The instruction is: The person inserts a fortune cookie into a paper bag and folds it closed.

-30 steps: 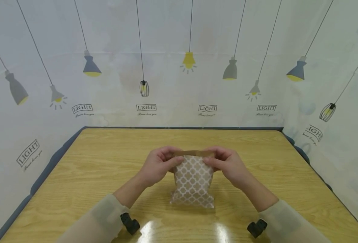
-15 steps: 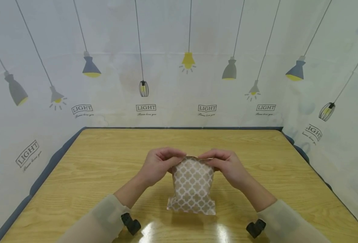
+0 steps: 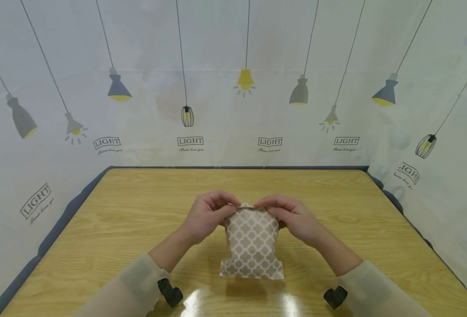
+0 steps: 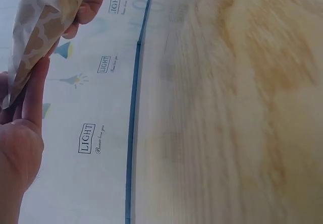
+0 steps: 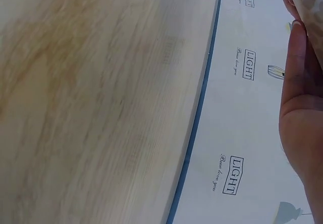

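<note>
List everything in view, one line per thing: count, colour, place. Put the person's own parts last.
bag: one, tan with a white lattice print, standing on the table at centre, its top held by both hands.
table: one, light wood grain with a dark blue-grey edge, filling the lower half of the head view.
backdrop: one, pale, printed with hanging lamps and the word LIGHT, around the table on three sides.
wrist cameras: two, black, one under each forearm near the front edge.
sleeves: two, sheer beige, at the bottom left and right.
left hand: one, pinching the bag's top left.
right hand: one, pinching the bag's top right.
</note>
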The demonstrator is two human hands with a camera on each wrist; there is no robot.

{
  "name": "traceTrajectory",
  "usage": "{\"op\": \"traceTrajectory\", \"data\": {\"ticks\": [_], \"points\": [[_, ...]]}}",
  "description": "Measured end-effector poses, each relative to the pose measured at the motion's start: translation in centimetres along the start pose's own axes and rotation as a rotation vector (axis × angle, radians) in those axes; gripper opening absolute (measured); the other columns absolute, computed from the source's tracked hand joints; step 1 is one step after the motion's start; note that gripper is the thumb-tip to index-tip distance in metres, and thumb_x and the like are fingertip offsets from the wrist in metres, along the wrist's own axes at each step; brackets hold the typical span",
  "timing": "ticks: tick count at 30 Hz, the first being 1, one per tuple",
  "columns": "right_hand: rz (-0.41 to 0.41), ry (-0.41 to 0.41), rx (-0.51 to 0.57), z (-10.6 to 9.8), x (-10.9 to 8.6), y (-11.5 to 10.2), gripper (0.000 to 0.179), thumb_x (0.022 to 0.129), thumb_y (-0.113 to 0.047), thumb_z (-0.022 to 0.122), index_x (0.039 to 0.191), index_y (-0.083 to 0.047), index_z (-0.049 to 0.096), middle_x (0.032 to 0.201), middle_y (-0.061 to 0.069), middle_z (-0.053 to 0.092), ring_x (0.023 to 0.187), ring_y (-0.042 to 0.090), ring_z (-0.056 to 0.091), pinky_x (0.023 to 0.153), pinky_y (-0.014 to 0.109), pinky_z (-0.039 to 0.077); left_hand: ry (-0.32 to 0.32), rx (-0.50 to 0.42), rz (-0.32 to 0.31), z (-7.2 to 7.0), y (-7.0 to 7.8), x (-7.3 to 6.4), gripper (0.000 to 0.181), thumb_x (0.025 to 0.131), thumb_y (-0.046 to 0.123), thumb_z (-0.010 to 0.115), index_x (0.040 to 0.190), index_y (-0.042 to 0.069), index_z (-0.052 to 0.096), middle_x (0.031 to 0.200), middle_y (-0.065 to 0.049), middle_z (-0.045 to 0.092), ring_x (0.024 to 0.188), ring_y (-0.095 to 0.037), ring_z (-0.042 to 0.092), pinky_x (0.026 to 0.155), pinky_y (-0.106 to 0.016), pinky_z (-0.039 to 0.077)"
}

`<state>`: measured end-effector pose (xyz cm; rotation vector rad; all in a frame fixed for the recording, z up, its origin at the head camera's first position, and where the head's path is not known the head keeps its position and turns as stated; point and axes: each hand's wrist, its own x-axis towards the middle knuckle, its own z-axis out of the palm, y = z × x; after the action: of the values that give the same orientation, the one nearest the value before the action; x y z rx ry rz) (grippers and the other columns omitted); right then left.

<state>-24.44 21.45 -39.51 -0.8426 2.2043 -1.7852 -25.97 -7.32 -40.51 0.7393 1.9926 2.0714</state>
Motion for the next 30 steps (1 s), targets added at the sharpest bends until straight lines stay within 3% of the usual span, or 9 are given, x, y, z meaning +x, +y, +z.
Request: {"op": "traceTrajectory", "data": {"ticks": [4,8,11,14,16,21,26,30], "points": [[-0.013,-0.021,0.005,-0.2,-0.1,0.1,0.037,0.117,-0.015,0.048,0.143,0.003,0.068,0.135,-0.008,0.074,0.106,0.018,0.076,0.081,0.035,0.067,-0.016,-0.016,0.008,0.0,-0.1,-0.1,0.022,0.106,0.005,0.065,0.121,-0.01,0.07,0.099,0.004,0.078,0.081,-0.011,0.07,0.068,-0.024,0.062],[0.007,0.019,-0.05,0.1,0.0,0.1,0.038,0.118,-0.022,0.05,0.138,0.0,0.073,0.138,0.008,0.075,0.106,0.017,0.077,0.083,0.034,0.067,0.013,0.01,0.002,0.1,-0.4,0.0,0.022,0.106,0.013,0.068,0.117,-0.006,0.073,0.098,0.005,0.078,0.082,-0.01,0.069,0.07,-0.024,0.062],[0.042,0.083,-0.119,0.6,0.3,0.2,0.032,0.116,-0.026,0.057,0.13,-0.007,0.079,0.13,0.017,0.077,0.096,0.015,0.076,0.077,0.031,0.066,0.074,0.063,-0.024,0.5,-0.6,0.3,0.018,0.105,0.02,0.075,0.108,0.002,0.076,0.095,0.002,0.078,0.081,-0.011,0.067,0.068,-0.024,0.059],[0.056,0.12,-0.165,0.9,0.4,0.4,0.024,0.112,-0.024,0.066,0.127,-0.012,0.08,0.118,0.012,0.079,0.082,0.013,0.069,0.068,0.03,0.062,0.133,0.113,-0.055,1.0,-0.7,0.7,0.016,0.101,0.02,0.081,0.103,0.006,0.075,0.095,0.0,0.078,0.082,-0.013,0.068,0.068,-0.024,0.057],[0.066,0.131,-0.188,1.0,0.5,0.3,0.025,0.11,-0.023,0.069,0.13,-0.012,0.078,0.114,0.012,0.078,0.077,0.013,0.065,0.065,0.031,0.061,0.145,0.13,-0.078,1.3,-0.8,0.9,0.019,0.099,0.021,0.083,0.108,0.007,0.073,0.097,-0.002,0.08,0.085,-0.014,0.069,0.071,-0.025,0.057],[0.114,0.153,-0.237,1.1,0.8,0.1,0.033,0.109,-0.028,0.07,0.139,-0.013,0.072,0.116,0.011,0.074,0.078,0.018,0.063,0.066,0.032,0.06,0.101,0.205,-0.095,1.4,-0.6,1.1,0.024,0.102,0.025,0.08,0.12,0.01,0.079,0.097,-0.001,0.079,0.081,-0.014,0.062,0.067,-0.024,0.051],[0.194,0.134,-0.184,1.2,1.4,0.0,0.033,0.107,-0.035,0.074,0.133,-0.014,0.076,0.114,0.01,0.077,0.083,0.019,0.068,0.07,0.033,0.062,0.075,0.224,-0.069,1.3,-0.5,1.0,0.017,0.103,0.023,0.079,0.114,0.01,0.083,0.089,0.002,0.074,0.072,-0.014,0.054,0.061,-0.022,0.045],[0.204,0.119,-0.14,1.4,1.6,0.0,0.029,0.107,-0.03,0.074,0.127,-0.011,0.077,0.111,0.011,0.079,0.083,0.019,0.072,0.069,0.031,0.062,0.058,0.192,-0.077,1.2,-0.6,0.9,0.021,0.105,0.024,0.076,0.119,0.009,0.081,0.093,0.002,0.075,0.075,-0.013,0.057,0.064,-0.022,0.049]]}}
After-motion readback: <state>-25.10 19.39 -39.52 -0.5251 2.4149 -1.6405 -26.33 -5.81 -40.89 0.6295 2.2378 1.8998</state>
